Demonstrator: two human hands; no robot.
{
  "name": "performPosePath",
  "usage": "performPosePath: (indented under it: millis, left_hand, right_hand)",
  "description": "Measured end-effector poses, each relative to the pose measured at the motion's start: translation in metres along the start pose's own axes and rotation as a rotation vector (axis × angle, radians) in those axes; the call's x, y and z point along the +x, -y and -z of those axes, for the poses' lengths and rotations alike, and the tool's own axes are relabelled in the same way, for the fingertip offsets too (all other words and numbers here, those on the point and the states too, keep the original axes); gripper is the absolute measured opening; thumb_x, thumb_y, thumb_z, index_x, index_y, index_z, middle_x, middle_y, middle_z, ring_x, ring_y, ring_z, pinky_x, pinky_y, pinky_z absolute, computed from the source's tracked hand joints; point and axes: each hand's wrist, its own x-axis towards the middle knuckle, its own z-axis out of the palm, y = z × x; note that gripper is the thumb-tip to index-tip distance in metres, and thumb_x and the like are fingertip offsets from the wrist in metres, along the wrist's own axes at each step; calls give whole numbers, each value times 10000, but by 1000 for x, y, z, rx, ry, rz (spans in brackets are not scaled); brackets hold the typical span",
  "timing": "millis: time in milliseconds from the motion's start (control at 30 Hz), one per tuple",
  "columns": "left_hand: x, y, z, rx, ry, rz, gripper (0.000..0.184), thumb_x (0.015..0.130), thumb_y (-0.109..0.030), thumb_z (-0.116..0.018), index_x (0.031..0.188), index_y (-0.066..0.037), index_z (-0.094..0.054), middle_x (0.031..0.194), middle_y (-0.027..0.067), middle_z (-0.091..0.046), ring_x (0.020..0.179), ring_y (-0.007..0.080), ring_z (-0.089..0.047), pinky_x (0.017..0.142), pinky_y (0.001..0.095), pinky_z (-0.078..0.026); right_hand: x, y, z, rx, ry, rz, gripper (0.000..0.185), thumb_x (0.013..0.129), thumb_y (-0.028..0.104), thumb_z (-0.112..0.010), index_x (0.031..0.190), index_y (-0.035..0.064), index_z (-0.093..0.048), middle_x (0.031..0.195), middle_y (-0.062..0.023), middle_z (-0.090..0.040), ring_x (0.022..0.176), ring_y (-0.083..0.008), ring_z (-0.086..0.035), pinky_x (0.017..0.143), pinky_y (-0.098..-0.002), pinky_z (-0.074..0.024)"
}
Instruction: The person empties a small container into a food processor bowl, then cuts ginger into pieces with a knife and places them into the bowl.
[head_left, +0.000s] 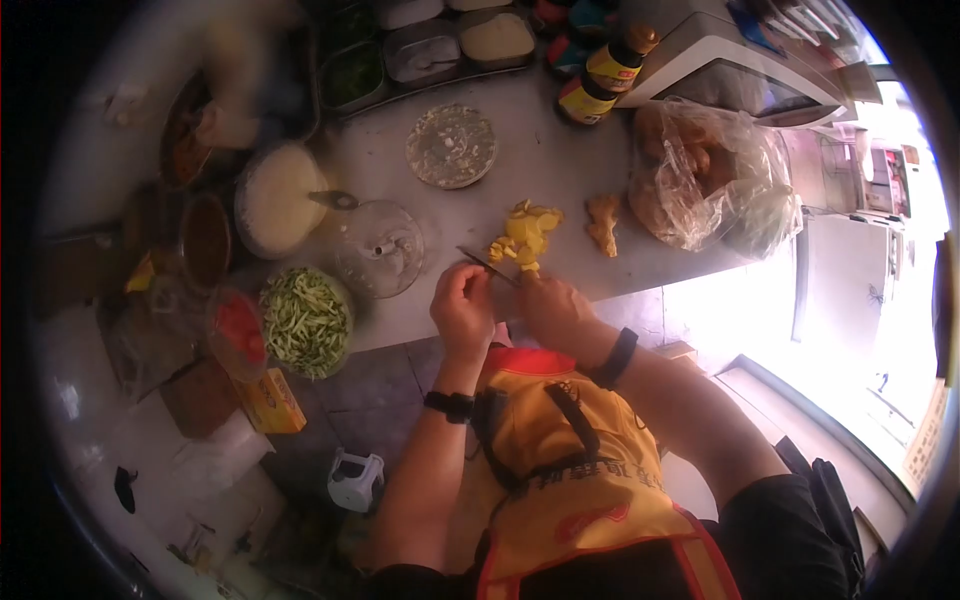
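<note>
A small knife (pixel 488 266) points up and left from my right hand (pixel 555 312), whose fingers are closed around its handle end. My left hand (pixel 463 308) is at the counter's front edge with its fingers curled in, close to the blade. Whatever it pinches is hidden by the fingers. Just beyond both hands lies a small heap of yellow peeled ginger (pixel 530 232). To the right of the heap rests an unpeeled piece of ginger root (pixel 603 224).
Farther right a clear plastic bag (pixel 690 170) holds brown roots. Sauce bottles (pixel 600 85) stand behind. Left are a clear round lid (pixel 380 250), a bowl of shredded green vegetable (pixel 306 322) and a white-filled tub (pixel 280 200). A container with pale bits (pixel 452 146) sits mid-counter.
</note>
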Motion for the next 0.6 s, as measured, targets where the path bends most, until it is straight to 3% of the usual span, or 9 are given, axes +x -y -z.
performPosePath:
  millis: [133,200,267,300,367,400,500,567,600]
  left_hand:
    - [3,4,-5,99,20,111,123,924,-104,-700,995,-5,-694,825,93,-684,713,209,-659,694,332,-538]
    - [5,4,-5,152,34,125,142,935,-128,-698,996,-1,-694,801,86,-680,709,193,-659,682,325,-537]
    - [9,-6,-4,-82,51,374,88,936,-78,-679,953,7,-664,855,104,-656,732,219,-666,635,325,-529]
    - [7,-3,-3,-79,49,374,88,936,-78,-679,953,7,-664,855,104,-656,732,219,-666,635,325,-529]
    - [0,4,-2,-149,-19,291,178,976,-157,-666,975,20,-680,848,75,-677,724,116,-648,636,282,-519]
    - [0,2,-1,-149,-19,290,178,976,-157,-666,975,20,-680,848,75,-677,724,116,-648,636,282,-519]
    - [-1,-4,0,-46,-34,184,123,950,-101,-679,959,22,-677,875,102,-680,723,166,-666,646,303,-523]
    - [5,-6,0,68,-8,-40,65,869,-12,-714,890,4,-654,845,124,-660,722,271,-666,651,356,-530]
    - [6,-5,-1,68,-9,-36,65,869,-12,-714,890,4,-654,845,124,-660,722,271,-666,651,356,-530]
  right_hand:
    - [1,-1,-1,46,-67,-161,307,883,99,-593,1138,-60,-533,896,-240,-701,843,-390,-721,735,-471,-593]
    - [-3,1,6,80,-38,-141,317,891,100,-587,1153,-61,-511,900,-243,-701,849,-404,-718,741,-481,-591]
    - [-6,6,17,111,-10,-114,328,899,102,-580,1169,-63,-489,903,-247,-700,855,-418,-714,747,-491,-589]
    - [-8,9,21,93,17,-128,318,902,99,-579,1163,-58,-491,906,-249,-699,862,-424,-712,749,-491,-589]
    - [-8,10,23,75,42,-141,307,904,97,-577,1158,-54,-493,909,-252,-698,869,-430,-710,751,-490,-589]
    - [-8,9,21,13,41,-117,310,899,95,-583,1160,-51,-500,916,-250,-698,878,-420,-713,754,-483,-591]
    - [-8,8,20,-77,31,-81,296,889,93,-595,1146,-40,-532,934,-238,-701,890,-394,-721,759,-464,-594]
    - [-7,8,20,-108,24,-67,280,883,92,-601,1130,-32,-557,945,-227,-703,893,-378,-725,762,-452,-597]
    - [-6,6,20,-117,32,-30,259,876,91,-605,1107,-24,-583,959,-213,-706,894,-360,-729,764,-442,-598]
